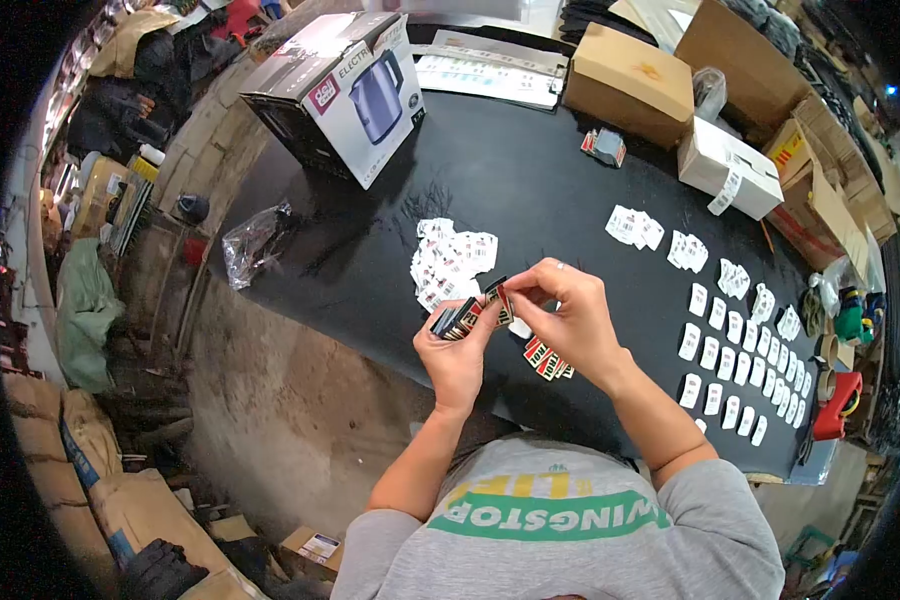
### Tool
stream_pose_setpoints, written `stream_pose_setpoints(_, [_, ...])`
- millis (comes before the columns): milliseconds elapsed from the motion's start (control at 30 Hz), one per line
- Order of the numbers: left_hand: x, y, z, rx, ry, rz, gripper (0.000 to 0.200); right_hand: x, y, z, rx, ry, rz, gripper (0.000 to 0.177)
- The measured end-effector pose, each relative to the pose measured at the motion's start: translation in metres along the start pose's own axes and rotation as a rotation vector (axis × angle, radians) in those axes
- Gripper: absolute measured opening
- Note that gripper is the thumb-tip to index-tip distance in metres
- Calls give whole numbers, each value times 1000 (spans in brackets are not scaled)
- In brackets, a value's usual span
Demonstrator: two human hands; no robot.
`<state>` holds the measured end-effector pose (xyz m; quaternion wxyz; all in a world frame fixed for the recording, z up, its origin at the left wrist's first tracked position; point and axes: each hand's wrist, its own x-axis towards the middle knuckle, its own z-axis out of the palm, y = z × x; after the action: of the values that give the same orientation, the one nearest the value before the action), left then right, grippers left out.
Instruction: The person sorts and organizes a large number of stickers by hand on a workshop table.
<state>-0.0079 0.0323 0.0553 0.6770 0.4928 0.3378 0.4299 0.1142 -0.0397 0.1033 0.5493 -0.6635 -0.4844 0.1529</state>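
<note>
My left hand (450, 365) is closed around a fanned stack of small black, red and cream printed labels (458, 320). The fingers of my right hand (570, 315) are pinched at the right end of that stack, on one label (499, 298). Below my right hand, several similar labels (547, 358) with partly legible lettering lie on the black table (350, 240). Just beyond my left hand is a loose heap of white barcode tags (450, 262). A small white piece beside the right fingers is mostly hidden.
Rows of white tags (728, 360) and small piles of tags (634, 227) cover the right side. An electric kettle box (345, 95) stands at the far left, near crumpled clear plastic (253, 245). Cardboard boxes (630, 80), a white box (728, 168) and a red tape dispenser (836, 405) line the edges.
</note>
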Motion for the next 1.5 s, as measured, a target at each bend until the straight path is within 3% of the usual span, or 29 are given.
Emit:
stream_pose_setpoints(200, [-6,10,4,108,-32,99,8,-3,-8,-1,-53,8,-14,9])
stream_pose_setpoints(267, [-7,8,4,158,-62,235,10,-3,-8,-1,-75,-1,-42,9])
stream_pose_setpoints(300, [-6,10,4,158,-64,234,10,-3,-9,-1,92,-4,82,8])
stream_pose_setpoints(333, [-3,13,4,252,-74,381,14,-2,-12,-1,261,-7,208,8])
stream_pose_setpoints(367, [-1,15,4,345,-83,524,19,1,-17,-7,420,-17,253,9])
stream_pose_setpoints(400, [1,18,4,345,-86,515,19,5,-23,-11,526,-33,268,12])
stream_pose_setpoints(467, [6,23,4,536,-183,791,32,6,-23,-19,590,-102,350,15])
stream_pose_setpoints(600, [6,29,9,546,-266,832,38,5,-21,-33,592,-115,386,13])
stream_pose_setpoints(667, [0,19,14,494,-242,784,30,7,-12,-38,452,29,315,15])
stream_pose_setpoints(733, [-13,15,14,379,-279,303,18,15,-4,-49,415,106,404,16])
stream_pose_setpoints(767, [-18,7,12,359,-281,150,8,18,6,-51,440,117,342,17])
stream_pose_setpoints(867, [-32,-17,6,266,-336,-175,9,21,32,-60,337,90,435,16])
stream_pose_setpoints(933, [-43,-31,5,194,-360,-291,12,18,50,-60,326,74,460,16])
stream_pose_setpoints(1067, [-52,-41,-5,267,-421,-432,21,11,91,-48,155,43,573,14])
stream_pose_setpoints(1167, [-55,-38,-16,319,-355,-403,21,20,103,-43,-207,-19,512,19])
stream_pose_setpoints(1200, [-54,-38,-21,338,-309,-350,19,26,106,-37,-205,-23,507,19])
stream_pose_setpoints(1267, [-50,-35,-27,356,-257,-296,18,43,115,-20,-437,121,43,20])
stream_pose_setpoints(1300, [-48,-29,-27,221,-220,-351,18,56,107,-9,-350,44,188,16])
stream_pose_setpoints(1433, [-35,-12,-28,-128,-165,-606,30,104,132,40,-243,-105,162,20])
stream_pose_setpoints(1500, [-30,-10,-30,-293,-154,-733,35,125,136,60,-222,-148,342,15])
